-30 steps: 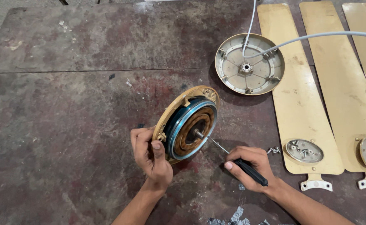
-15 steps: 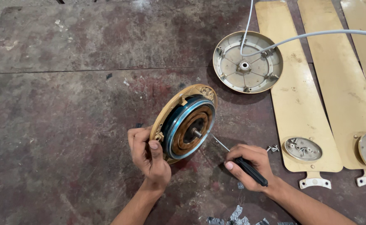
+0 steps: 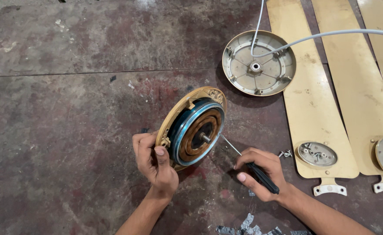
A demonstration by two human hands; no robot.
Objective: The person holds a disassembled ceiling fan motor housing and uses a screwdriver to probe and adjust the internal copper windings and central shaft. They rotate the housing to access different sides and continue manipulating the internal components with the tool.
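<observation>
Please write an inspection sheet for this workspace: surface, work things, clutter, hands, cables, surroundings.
Surface: stained dark red floor with a seam line across it.
Job's things: fan motor tilted on its edge; screwdriver, tip near the motor shaft.
Clutter: round motor cover lying open side up; three tan fan blades; loose screws; foil scraps.
Hands: left hand grips the motor rim; right hand holds the screwdriver handle.
Cables: white cable runs into the cover.
Surroundings: nothing seen.
</observation>
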